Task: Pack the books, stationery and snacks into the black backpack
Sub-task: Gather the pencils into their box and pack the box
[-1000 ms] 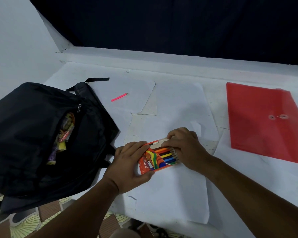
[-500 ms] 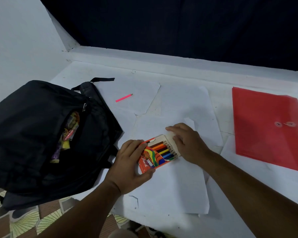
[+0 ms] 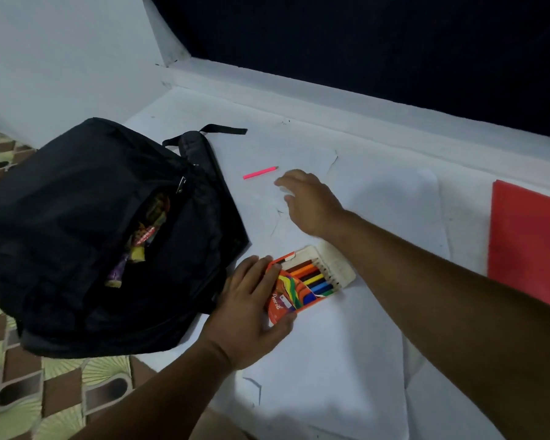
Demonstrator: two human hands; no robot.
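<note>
Now, right hand (image 3: 311, 203): it has left the flap of the pencil box (image 3: 308, 282) and reaches out with fingers spread and nothing in them, close to the pink pencil (image 3: 260, 172) but not yet touching it.
Left hand (image 3: 254, 308): unchanged, fingers and thumb pinching the near end of the box flat on the white table (image 3: 331, 360).
Pencil box: flap open, coloured pencils showing, just beside the black backpack (image 3: 86, 236).
Backpack: on the table's left edge, mouth open, snack packets (image 3: 143, 236) visible inside.
Red folder (image 3: 531, 246): far right, untouched.
Meaning: likely the 1 stray pencil goes back into the box before it is closed and packed; the folder is left to pack.
</note>
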